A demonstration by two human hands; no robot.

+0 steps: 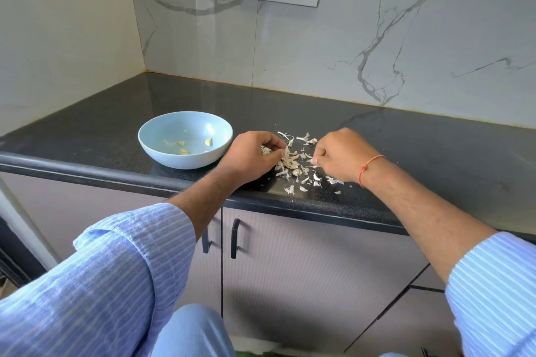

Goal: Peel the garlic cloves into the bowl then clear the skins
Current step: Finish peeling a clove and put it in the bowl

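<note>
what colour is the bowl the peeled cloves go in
Pale blue bowl, inside and out; the head view shows it.

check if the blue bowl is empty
No, the blue bowl holds a few peeled garlic cloves on its bottom.

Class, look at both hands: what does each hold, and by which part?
The left hand pinches garlic skins at the pile's left edge. The right hand is curled; whether it holds anything cannot be told.

Black countertop (pixel 406 136) — blue bowl (pixel 162 153), scattered garlic skins (pixel 293 165)
</note>
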